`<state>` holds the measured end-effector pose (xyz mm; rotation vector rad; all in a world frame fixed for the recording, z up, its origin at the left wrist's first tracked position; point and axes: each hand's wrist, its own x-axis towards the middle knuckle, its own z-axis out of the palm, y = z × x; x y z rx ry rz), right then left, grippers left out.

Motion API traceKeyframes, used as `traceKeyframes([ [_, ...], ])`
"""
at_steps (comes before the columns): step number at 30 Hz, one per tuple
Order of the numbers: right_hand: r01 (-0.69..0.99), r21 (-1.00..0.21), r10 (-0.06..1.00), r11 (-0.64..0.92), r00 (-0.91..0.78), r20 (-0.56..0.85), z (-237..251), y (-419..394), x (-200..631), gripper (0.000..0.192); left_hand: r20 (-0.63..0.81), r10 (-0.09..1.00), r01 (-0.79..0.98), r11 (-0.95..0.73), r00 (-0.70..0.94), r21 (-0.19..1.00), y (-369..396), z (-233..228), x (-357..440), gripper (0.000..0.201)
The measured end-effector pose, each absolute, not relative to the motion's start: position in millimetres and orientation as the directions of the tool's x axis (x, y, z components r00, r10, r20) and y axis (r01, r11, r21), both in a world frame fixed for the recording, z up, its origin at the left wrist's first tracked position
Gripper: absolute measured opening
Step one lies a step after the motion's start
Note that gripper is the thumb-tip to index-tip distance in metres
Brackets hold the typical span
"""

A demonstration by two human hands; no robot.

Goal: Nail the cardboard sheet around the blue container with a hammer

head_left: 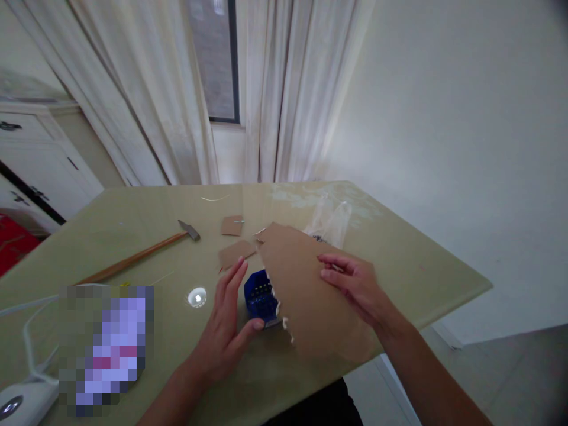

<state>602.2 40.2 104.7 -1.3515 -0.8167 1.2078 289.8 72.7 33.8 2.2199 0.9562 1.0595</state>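
A large brown sheet of cardboard with a ragged left edge lies tilted on the table. Partly hidden under that edge is a blue plastic case with rows of small pale-topped pieces, perhaps a bit set. My left hand is beside the case, fingers stretched and thumb apart, its thumb tip close to the case's front. Over the cardboard, my right hand has its fingers curled and thumb drawn near them. Something small and dark may sit between the fingertips; I cannot make it out.
Two small cardboard pieces lie beyond the case, one with a screw-like item. A wooden-handled hammer rests at left. Behind the sheet is a clear plastic bag. Near left are a white cable and a blurred-out object.
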Motion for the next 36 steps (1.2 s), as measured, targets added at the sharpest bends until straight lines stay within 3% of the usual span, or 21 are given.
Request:
traceKeyframes([
  [5,-0.172,-0.953,0.934,-0.249,0.216,-0.283,66,9,567,0.058,0.546,0.613,0.367,-0.785,0.571,0.498,68,44,287,0.065],
  [8,-0.136,-0.959,0.938,-0.248,0.214,-0.273,60,5,561,0.058,0.546,0.482,0.333,-0.874,0.686,0.354,69,46,289,0.064],
  [11,-0.045,-0.98,0.95,-0.192,0.241,-0.198,59,8,566,0.048,0.531,0.424,0.318,-0.905,0.733,0.282,69,46,290,0.061],
  [14,0.159,-0.986,0.949,-0.055,0.315,-0.003,63,17,581,0.044,0.537,0.418,0.31,-0.908,0.733,0.284,69,48,289,0.057],
  [17,0.291,-0.956,0.957,0.046,0.262,0.126,74,29,593,0.037,0.565,0.406,0.273,-0.911,0.718,0.308,72,51,289,0.053],
  [21,0.193,-0.977,0.993,0.093,0.054,0.106,96,46,583,0.02,0.578,0.41,0.239,-0.905,0.705,0.351,76,53,291,0.048],
  [25,0.072,-0.994,0.984,0.077,-0.169,0.063,113,67,550,0.035,0.616,0.413,0.224,-0.905,0.67,0.363,77,52,292,0.045],
  [27,0.08,-0.991,0.966,0.108,-0.242,0.086,117,80,534,0.026,0.626,0.419,0.227,-0.903,0.658,0.366,77,51,292,0.045],
  [29,0.087,-0.989,0.953,0.12,-0.288,0.091,117,93,521,0.016,0.631,0.432,0.235,-0.897,0.644,0.374,78,51,292,0.046],
  [36,0.201,-0.972,0.951,0.125,-0.303,0.06,106,119,507,0.014,0.631,0.468,0.243,-0.878,0.619,0.413,80,51,292,0.045],
])
